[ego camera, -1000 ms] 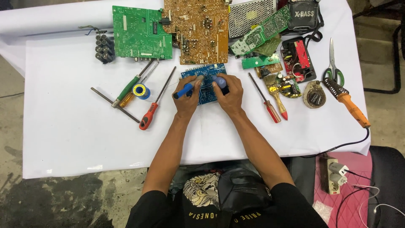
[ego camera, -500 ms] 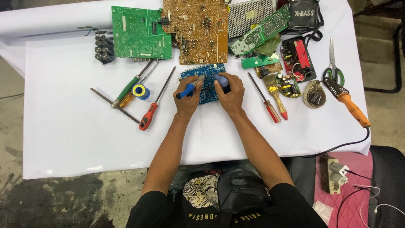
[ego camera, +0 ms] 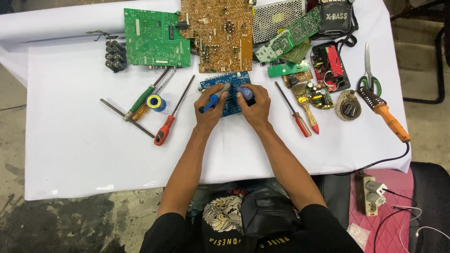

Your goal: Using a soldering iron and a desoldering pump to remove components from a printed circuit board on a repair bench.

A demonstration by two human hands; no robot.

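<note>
White table (ego camera: 70,154) | hands on blue board (ego camera: 230,79) | screwdrivers (ego camera: 165,129) flank

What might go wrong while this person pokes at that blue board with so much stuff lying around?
1. The left hand holds a blue-handled tool right beside the right hand over the blue circuit board; a slip might jab fingers.
2. The orange-handled soldering iron lies bare on the white tablecloth; if hot, it may scorch it.

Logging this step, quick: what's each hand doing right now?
Left hand: closed on a blue-handled tool over the blue circuit board.
Right hand: closed on a blue object.
</note>
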